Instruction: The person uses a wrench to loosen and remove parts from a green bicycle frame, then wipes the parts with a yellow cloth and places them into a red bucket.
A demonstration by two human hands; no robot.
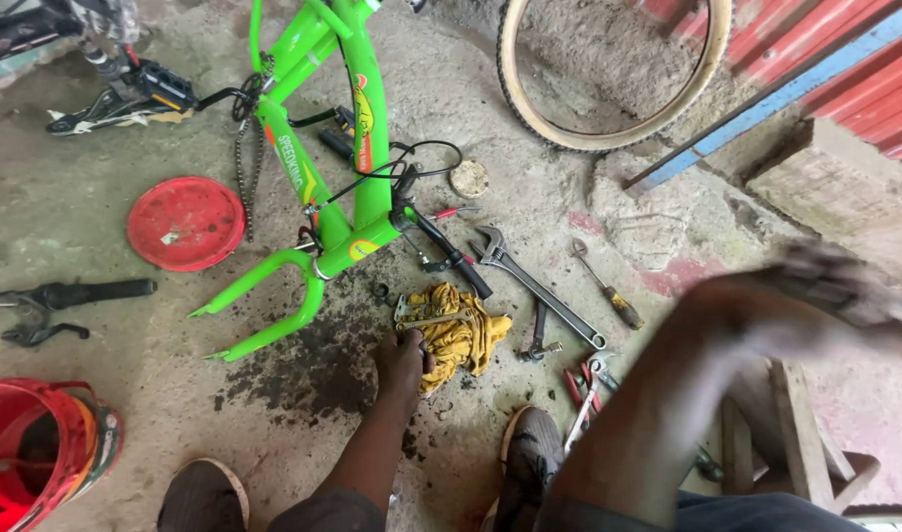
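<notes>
Down on the concrete floor [96, 217], the left hand [401, 360] reaches to the yellow rag [461, 335] beside the green bike frame [357, 177], fingers closing on its edge, while the raised right hand [835, 286] blurs, its grip unreadable; lifting the rag next would need a firmer pinch.

Only 1 view is given, from a camera worn on the person's head. It looks steeply down at the concrete floor [96, 217] in front of the seated person, so both feet sit at the bottom edge. It stands fairly near: the green bicycle frame [357, 177] fills the upper middle, cut off at the top. The left hand [401, 360] is sharp near the centre, while the right hand [845, 286] is close to the lens at the right edge (blurred). With 1 camera, no part is shared between views.
</notes>
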